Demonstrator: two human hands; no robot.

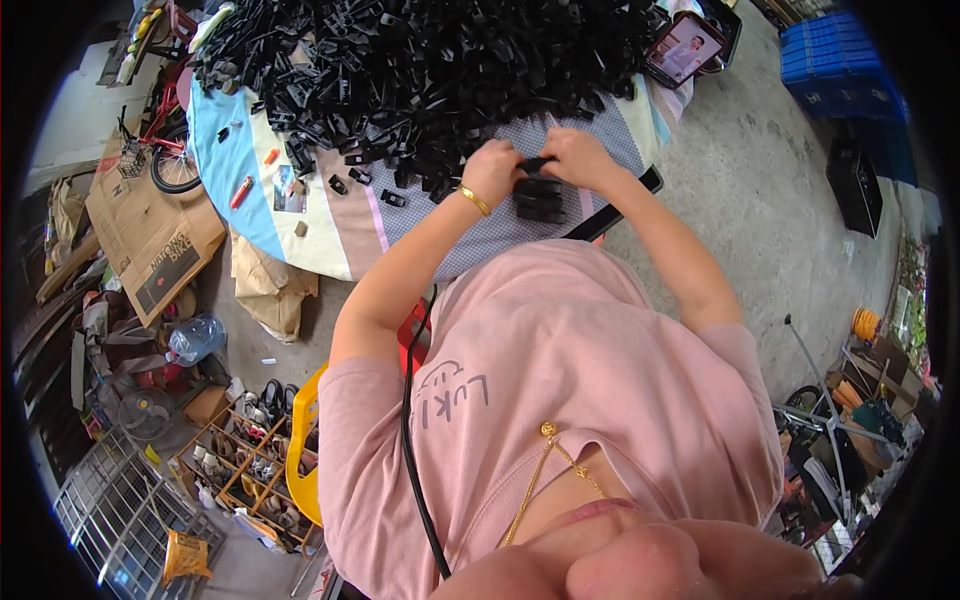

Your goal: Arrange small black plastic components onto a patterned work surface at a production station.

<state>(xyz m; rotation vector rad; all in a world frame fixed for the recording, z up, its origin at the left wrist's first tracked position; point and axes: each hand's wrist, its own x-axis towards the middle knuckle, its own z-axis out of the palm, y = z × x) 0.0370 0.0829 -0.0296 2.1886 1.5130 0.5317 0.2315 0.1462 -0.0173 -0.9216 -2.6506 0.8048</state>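
Note:
My left hand point(492, 173), with a gold bracelet at its wrist, and my right hand point(581, 158) meet near the front edge of the table. Both are closed, their fingers pinching a small black plastic piece point(537, 165) from either side. Just below it lies a neat row of similar black pieces point(540, 203), close together on the cloth. Beyond my hands spreads a large heap of loose black plastic pieces point(420, 70). The pieces' exact kind is too small to make out. Several strays point(394, 198) lie to the left of my left forearm.
A striped cloth point(345, 225) covers the rounded table. On its left part lie a red lighter point(241, 192) and a small picture card point(290, 190). A phone point(685, 50) stands at the back right. Blue crates point(835, 65) and a black box point(855, 187) are on the floor to the right.

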